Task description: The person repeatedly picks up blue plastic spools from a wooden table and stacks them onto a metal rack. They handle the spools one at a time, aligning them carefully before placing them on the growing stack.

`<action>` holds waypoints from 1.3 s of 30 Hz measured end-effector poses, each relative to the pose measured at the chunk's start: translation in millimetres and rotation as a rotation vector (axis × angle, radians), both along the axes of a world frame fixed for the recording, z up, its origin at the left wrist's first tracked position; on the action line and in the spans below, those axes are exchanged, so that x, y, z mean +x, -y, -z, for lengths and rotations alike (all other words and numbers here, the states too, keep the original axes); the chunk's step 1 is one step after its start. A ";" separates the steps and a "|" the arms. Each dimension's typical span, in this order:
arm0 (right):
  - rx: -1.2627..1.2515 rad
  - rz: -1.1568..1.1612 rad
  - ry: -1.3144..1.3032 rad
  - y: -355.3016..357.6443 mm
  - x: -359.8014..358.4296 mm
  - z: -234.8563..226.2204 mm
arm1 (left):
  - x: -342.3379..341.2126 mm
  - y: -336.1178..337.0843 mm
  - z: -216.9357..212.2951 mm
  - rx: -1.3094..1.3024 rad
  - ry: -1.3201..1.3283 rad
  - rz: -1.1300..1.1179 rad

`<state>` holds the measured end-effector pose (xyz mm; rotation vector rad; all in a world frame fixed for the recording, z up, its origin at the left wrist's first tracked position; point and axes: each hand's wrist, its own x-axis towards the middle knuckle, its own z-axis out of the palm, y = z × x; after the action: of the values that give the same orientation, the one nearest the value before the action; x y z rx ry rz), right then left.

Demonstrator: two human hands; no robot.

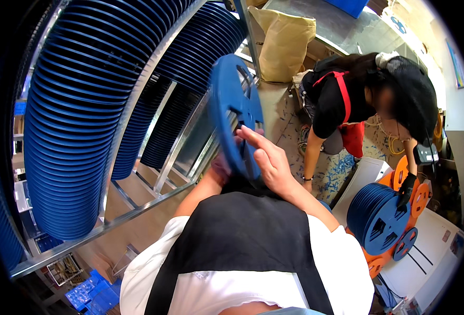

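In front of my chest stands a blue plastic reel [226, 113], upright and slightly tilted, with cut-outs in its face; its thick edge may be more than one reel together. My left hand [221, 165] supports it from the left and below; the reel covers most of its fingers. Against the reel's right face lies my right hand [271, 163], fingers stretched out flat and thumb apart. Left of the reel, long rows of blue reels [85, 121] stand edge-on in a metal rack [132, 215].
To the right a co-worker [347, 94] bends down, one black-gloved hand [407, 189] at a blue reel stack [386, 223] on an orange-wheeled machine [419, 199]. Blue scraps [337, 176] litter the floor. A yellowish sack [287, 47] stands ahead, beside a metal table [342, 23]. Blue bins [93, 291] lie lower left.
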<state>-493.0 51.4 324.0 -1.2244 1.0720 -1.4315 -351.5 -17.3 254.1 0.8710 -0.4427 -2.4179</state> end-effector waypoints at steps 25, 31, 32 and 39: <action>0.169 0.376 -0.074 -50.8 -30.1 82.9 | 31.0 -24.4 -30.0 0.003 -0.241 -0.143; 0.328 0.318 -0.063 -57.1 -16.9 110.9 | 73.1 -47.5 -39.1 0.166 -0.131 -0.330; 0.358 0.301 -0.090 -56.8 -15.1 117.2 | 86.2 -42.4 -25.1 0.161 -0.047 -0.345; 0.463 0.227 -0.142 -57.8 -0.5 144.3 | 105.2 49.6 25.1 0.045 0.276 -0.484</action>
<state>-493.4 109.2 179.6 -0.8980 1.5786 -1.1772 -246.3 -66.9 229.1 1.1848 -0.2400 -1.8803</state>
